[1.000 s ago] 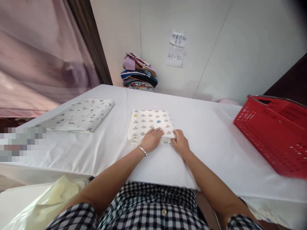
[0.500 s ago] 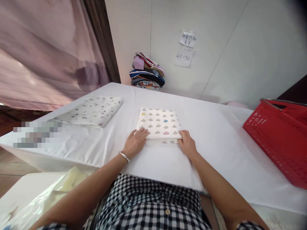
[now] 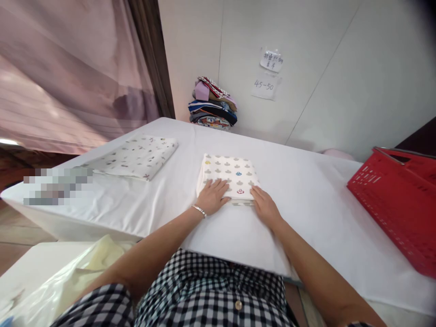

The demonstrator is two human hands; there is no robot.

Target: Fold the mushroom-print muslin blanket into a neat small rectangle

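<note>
A folded white cloth with grey crown-like prints (image 3: pixel 229 174) lies on the white table (image 3: pixel 306 200) right in front of me. My left hand (image 3: pixel 213 196), with a silver bracelet at the wrist, lies flat with fingers spread on the cloth's near left part. My right hand (image 3: pixel 264 205) rests at the cloth's near right corner, fingers stretched onto its edge. Neither hand holds anything.
A second folded cloth with small dark prints (image 3: pixel 135 156) lies to the left. A pile of coloured folded clothes (image 3: pixel 213 103) sits at the wall. A red plastic basket (image 3: pixel 398 200) stands at the right. Paper notes (image 3: pixel 267 75) hang on the wall. A pale plastic bag (image 3: pixel 73 277) lies lower left.
My left hand has slid from the cloth's near left edge up onto its top. The right hand stays at the near right corner. The camera view shifted slightly.
</note>
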